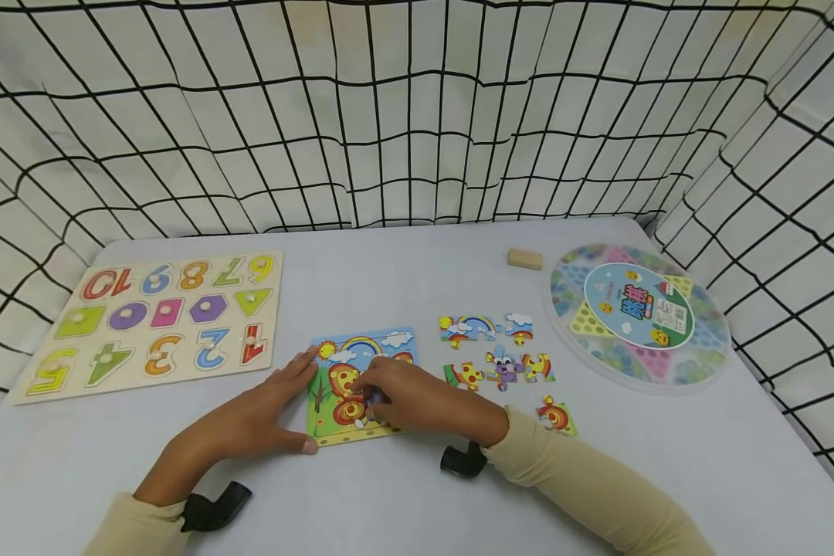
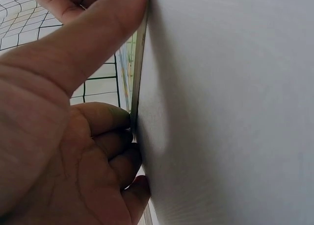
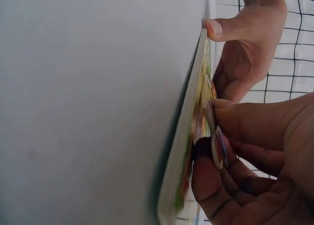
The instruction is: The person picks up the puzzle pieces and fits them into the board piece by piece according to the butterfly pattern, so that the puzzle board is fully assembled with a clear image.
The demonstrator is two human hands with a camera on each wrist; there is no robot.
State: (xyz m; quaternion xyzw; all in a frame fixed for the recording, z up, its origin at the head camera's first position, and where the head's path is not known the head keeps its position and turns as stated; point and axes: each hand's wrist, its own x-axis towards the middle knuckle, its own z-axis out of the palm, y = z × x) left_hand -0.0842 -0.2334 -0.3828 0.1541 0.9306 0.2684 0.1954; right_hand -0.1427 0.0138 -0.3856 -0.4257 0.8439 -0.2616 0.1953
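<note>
Near the frame's centre, my right grip (image 1: pixel 410 395) pinches a jigsaw piece (image 3: pixel 219 149) over the puzzle board (image 1: pixel 347 439); my left grip (image 1: pixel 253 413), unclenched, touches its left edge.

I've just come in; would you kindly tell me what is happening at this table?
A person is working on a picture puzzle board. Their right hand pinches a puzzle piece just over it, while their left hand touches its left edge. Several loose pieces lie on the table to the board's right, not yet set in.
</note>
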